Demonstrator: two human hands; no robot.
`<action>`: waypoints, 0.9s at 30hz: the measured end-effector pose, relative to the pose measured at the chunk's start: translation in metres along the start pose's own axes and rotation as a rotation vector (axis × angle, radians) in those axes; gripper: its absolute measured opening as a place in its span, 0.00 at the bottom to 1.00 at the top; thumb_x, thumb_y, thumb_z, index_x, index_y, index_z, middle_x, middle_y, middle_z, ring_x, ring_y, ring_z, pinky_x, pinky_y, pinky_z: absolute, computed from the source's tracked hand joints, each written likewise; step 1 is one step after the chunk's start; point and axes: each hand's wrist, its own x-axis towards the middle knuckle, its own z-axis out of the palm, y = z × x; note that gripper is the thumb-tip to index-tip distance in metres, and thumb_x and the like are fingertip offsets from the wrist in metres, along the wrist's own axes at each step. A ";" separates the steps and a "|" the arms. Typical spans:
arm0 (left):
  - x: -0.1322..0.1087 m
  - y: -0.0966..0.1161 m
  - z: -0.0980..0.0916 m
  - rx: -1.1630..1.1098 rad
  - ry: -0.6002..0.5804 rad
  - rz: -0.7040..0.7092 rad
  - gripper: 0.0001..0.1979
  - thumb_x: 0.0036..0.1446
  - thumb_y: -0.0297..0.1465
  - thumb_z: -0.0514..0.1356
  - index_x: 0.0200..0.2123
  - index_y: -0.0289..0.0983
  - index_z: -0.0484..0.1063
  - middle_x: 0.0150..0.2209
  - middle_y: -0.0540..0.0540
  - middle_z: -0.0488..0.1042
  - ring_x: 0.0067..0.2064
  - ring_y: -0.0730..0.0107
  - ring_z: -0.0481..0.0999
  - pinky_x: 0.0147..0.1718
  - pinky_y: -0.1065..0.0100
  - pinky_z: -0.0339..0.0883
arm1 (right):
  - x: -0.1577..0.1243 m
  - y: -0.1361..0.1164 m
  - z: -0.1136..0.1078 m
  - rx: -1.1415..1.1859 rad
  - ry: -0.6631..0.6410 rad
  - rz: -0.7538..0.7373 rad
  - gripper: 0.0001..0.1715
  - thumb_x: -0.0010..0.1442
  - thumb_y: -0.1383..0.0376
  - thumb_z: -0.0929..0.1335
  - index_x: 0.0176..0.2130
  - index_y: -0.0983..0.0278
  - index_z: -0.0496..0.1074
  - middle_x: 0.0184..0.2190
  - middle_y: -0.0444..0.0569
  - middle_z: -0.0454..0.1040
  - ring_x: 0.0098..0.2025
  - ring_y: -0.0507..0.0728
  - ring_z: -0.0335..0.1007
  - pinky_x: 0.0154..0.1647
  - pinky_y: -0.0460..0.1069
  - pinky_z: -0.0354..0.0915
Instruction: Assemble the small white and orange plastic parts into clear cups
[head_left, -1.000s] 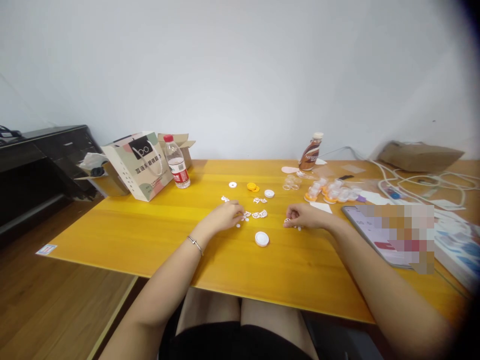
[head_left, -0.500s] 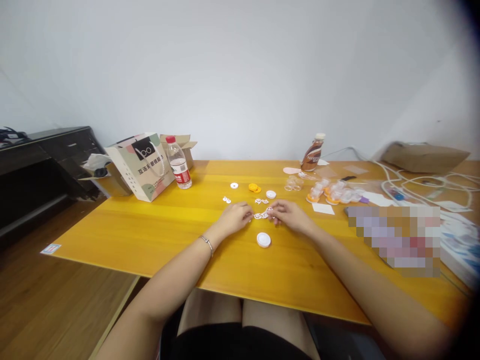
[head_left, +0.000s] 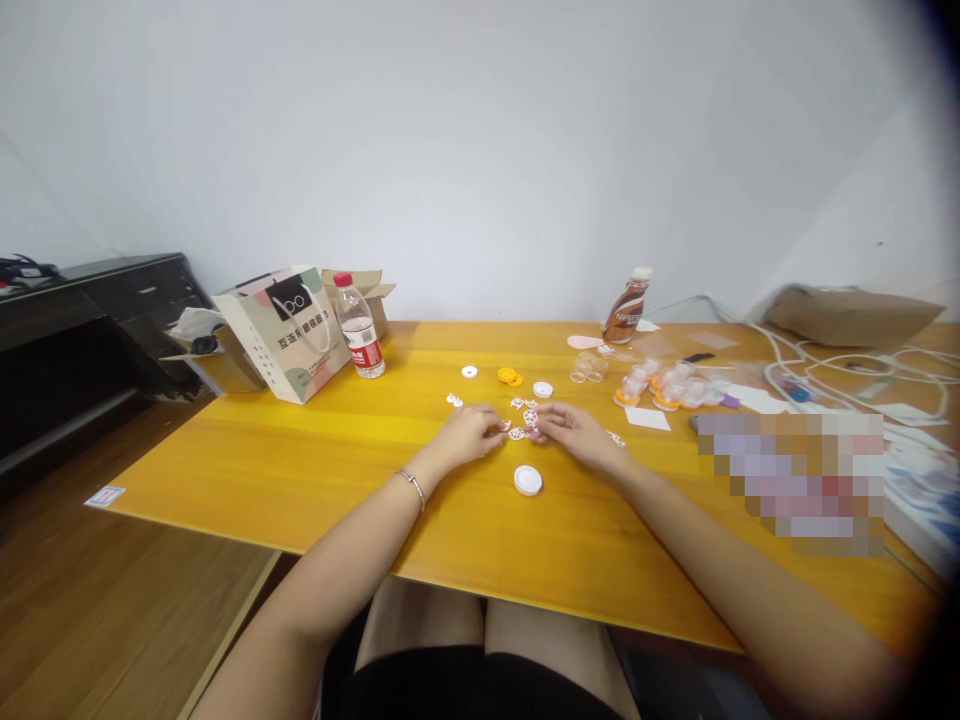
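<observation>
Both hands meet over the middle of the yellow table (head_left: 300,470). My left hand (head_left: 471,432) is curled, its fingertips pinching a small white patterned piece (head_left: 504,425). Fingers of my right hand (head_left: 570,428) are closed on another small white wheel-like piece (head_left: 530,417). More white patterned pieces (head_left: 517,434) lie on the table between the hands. A white round cap (head_left: 528,480) sits just in front of them. Behind lie a yellow cap (head_left: 508,375), a white ring (head_left: 469,371) and a white cap (head_left: 542,389).
A paper bag (head_left: 281,328), a water bottle (head_left: 358,326) and an open carton (head_left: 375,292) stand at the back left. A brown drink bottle (head_left: 624,305), clear cups on orange bases (head_left: 664,383), white cables (head_left: 840,365) and papers fill the right. Black furniture (head_left: 90,320) stands left.
My right hand came left from its spot at the right to meet the left hand, then lifted a small white piece slightly. The left hand stayed almost still.
</observation>
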 end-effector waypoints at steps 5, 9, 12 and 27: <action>0.002 -0.006 0.008 -0.045 0.037 -0.034 0.08 0.52 0.31 0.54 0.32 0.35 0.71 0.30 0.46 0.69 0.32 0.72 0.68 0.34 0.72 0.61 | 0.000 0.002 0.002 0.101 -0.005 0.043 0.09 0.50 0.69 0.66 0.35 0.63 0.65 0.26 0.45 0.75 0.31 0.51 0.73 0.44 0.51 0.68; 0.005 -0.007 0.013 -0.090 0.085 -0.053 0.06 0.51 0.28 0.53 0.31 0.34 0.69 0.29 0.47 0.67 0.31 0.73 0.67 0.33 0.72 0.61 | 0.000 0.002 0.002 0.146 -0.005 0.064 0.10 0.50 0.70 0.67 0.36 0.63 0.65 0.27 0.46 0.75 0.31 0.51 0.74 0.45 0.51 0.67; 0.005 -0.005 0.010 -0.104 0.146 -0.047 0.04 0.48 0.27 0.54 0.29 0.34 0.67 0.31 0.47 0.67 0.34 0.72 0.67 0.35 0.71 0.61 | 0.000 0.002 0.002 0.162 0.007 0.069 0.10 0.49 0.69 0.68 0.35 0.63 0.66 0.28 0.47 0.76 0.32 0.52 0.74 0.45 0.51 0.68; 0.008 0.024 0.011 -0.708 0.247 -0.183 0.08 0.51 0.33 0.57 0.30 0.33 0.68 0.30 0.47 0.72 0.33 0.75 0.70 0.35 0.72 0.62 | -0.005 -0.004 0.008 0.243 -0.052 0.097 0.05 0.52 0.68 0.65 0.33 0.64 0.69 0.34 0.49 0.76 0.37 0.53 0.74 0.48 0.51 0.67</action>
